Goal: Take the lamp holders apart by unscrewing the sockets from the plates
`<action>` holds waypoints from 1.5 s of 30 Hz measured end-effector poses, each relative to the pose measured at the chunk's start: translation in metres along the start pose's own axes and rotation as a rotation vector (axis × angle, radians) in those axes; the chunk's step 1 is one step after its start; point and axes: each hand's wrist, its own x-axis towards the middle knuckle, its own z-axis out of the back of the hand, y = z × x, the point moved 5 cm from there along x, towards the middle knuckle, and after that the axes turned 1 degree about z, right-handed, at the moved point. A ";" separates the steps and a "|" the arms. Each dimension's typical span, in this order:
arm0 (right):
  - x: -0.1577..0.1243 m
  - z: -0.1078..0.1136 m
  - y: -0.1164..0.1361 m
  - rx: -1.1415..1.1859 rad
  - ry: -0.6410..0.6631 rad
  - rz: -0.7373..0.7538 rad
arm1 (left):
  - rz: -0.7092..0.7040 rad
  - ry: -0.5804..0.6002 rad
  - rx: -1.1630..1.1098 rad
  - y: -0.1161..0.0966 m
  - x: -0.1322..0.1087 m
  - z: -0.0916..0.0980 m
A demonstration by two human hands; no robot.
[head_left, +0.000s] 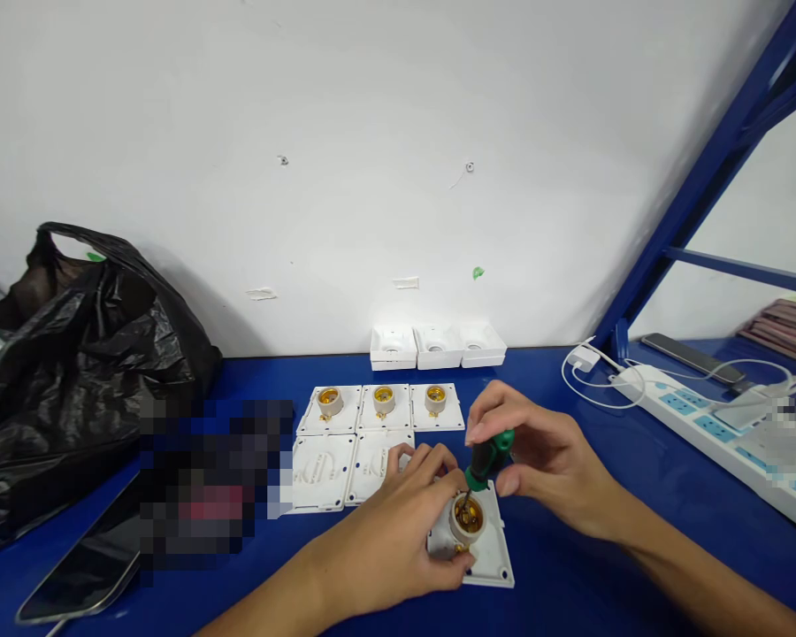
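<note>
Left of the white plastic power strip [715,429], the left hand [417,524], fingers bent, holds the square white plastic plate [491,556] with brass-lined socket [474,519] — better pressed flat — while the right hand [552,460], loosely half-curled round the green-and-black screwdriver [488,462], should align it (it leans).

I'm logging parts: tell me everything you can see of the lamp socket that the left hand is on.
The lamp socket has a white, square, plastic-looking plate with a hole near a corner, and on it a pale, ceramic-looking round collar, brass-coloured inside, with brass-coloured metal at its near side. It lies opening up on the blue table. The left hand partly covers its left side; the screwdriver reaches into the collar, its tip hard to make out.
</note>
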 end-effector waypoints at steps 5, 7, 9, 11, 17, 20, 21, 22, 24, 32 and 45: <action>-0.001 0.000 -0.003 -0.156 -0.180 0.048 | 0.002 -0.026 0.023 0.002 0.000 -0.001; -0.001 0.000 0.000 -0.152 -0.141 0.013 | -0.003 -0.005 0.026 0.002 0.001 -0.002; 0.000 -0.002 0.004 -0.118 -0.046 -0.044 | -0.018 -0.003 0.020 0.001 0.002 -0.001; -0.002 -0.005 0.006 -0.071 0.052 -0.097 | -0.029 -0.009 0.017 0.001 0.002 -0.001; -0.008 -0.003 0.006 -0.254 -0.053 0.049 | -0.007 -0.003 0.004 0.003 0.002 -0.003; -0.005 -0.006 0.013 -0.364 -0.031 0.109 | -0.010 0.000 0.007 0.002 0.002 -0.004; -0.003 -0.009 0.016 -0.379 0.027 0.100 | -0.015 -0.001 0.004 0.002 0.001 -0.004; -0.002 -0.012 0.019 -0.389 0.098 0.087 | -0.022 -0.005 -0.006 0.001 0.001 -0.003; -0.001 -0.018 0.026 -0.412 0.212 0.090 | -0.030 -0.021 -0.040 0.000 0.001 -0.002; 0.004 -0.017 0.030 -0.742 -0.020 0.410 | -0.019 -0.023 0.061 0.003 0.001 -0.006; -0.009 -0.017 0.002 -0.637 -0.215 0.382 | -0.006 -0.100 0.074 0.008 0.002 -0.005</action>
